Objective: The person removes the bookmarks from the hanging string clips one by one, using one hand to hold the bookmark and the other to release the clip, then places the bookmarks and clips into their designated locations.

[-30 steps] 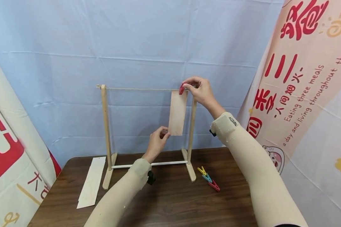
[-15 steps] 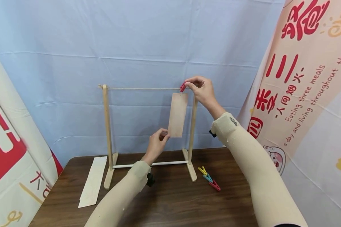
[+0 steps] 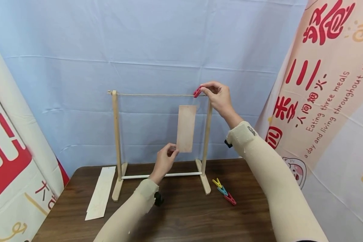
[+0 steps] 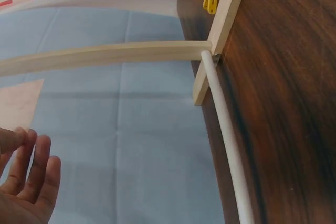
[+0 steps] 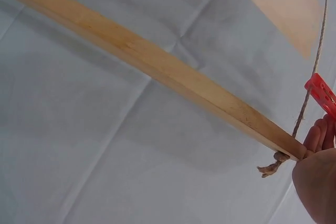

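A pale rectangular card [image 3: 186, 129] with a small hole near its top edge hangs upright in the air. My left hand [image 3: 164, 159] pinches its lower left corner between thumb and fingers. The card's top lies below the string [image 3: 157, 95] of a wooden frame, apart from it. Up at the string's right end, my right hand [image 3: 220, 99] pinches a red clothespin [image 3: 197, 91]. In the right wrist view the clothespin [image 5: 321, 94] touches or overlaps the string; whether it bites on it I cannot tell.
The frame has wooden posts [image 3: 116, 134] and a white bottom rod [image 3: 181, 174]. Several pale cards [image 3: 100, 193] lie stacked at the left on the brown table [image 3: 193, 215]. Yellow, blue and red clothespins [image 3: 222, 191] lie right of the frame. A printed banner [image 3: 317, 90] hangs at right.
The card has come down from the string and slightly left with my left hand. The red clothespin no longer overlaps the card; my right hand has shifted a little to the right with it.
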Motion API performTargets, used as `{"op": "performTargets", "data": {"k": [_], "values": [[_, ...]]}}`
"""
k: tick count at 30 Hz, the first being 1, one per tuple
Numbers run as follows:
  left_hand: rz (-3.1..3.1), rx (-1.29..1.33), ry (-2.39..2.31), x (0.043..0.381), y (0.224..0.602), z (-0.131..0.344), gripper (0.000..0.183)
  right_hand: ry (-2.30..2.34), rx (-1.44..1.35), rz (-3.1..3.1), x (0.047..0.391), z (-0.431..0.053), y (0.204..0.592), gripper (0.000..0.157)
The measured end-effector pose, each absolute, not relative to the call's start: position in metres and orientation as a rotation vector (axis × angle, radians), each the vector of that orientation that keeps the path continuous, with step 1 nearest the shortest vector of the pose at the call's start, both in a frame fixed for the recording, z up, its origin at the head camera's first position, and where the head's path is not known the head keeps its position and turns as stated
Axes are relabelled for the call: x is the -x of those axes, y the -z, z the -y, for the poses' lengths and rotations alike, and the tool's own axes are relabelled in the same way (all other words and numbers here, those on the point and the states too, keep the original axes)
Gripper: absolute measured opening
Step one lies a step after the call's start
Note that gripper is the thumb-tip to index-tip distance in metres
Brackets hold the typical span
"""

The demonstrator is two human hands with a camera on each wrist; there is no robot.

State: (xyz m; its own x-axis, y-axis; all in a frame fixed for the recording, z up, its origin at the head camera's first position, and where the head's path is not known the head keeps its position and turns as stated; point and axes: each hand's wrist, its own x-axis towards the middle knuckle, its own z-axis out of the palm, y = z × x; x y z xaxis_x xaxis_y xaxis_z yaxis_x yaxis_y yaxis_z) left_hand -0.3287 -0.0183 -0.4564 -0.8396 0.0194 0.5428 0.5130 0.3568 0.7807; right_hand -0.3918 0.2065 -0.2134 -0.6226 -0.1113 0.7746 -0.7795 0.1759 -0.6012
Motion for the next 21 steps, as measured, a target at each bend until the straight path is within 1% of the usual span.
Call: {"op": "performTargets", "data": {"k": [7,21], "values": [[2.134,0.445,1.501,0.324,0.466,0.027,0.012,-1.465,-0.858,1.896,0.392,-0.208,0.213,0.023],[2.131,0.405,1.495,0.309,0.475,0.044,0.015,-1.441,-0.886,1.915,0.39,-0.211,0.211,0.026]]}}
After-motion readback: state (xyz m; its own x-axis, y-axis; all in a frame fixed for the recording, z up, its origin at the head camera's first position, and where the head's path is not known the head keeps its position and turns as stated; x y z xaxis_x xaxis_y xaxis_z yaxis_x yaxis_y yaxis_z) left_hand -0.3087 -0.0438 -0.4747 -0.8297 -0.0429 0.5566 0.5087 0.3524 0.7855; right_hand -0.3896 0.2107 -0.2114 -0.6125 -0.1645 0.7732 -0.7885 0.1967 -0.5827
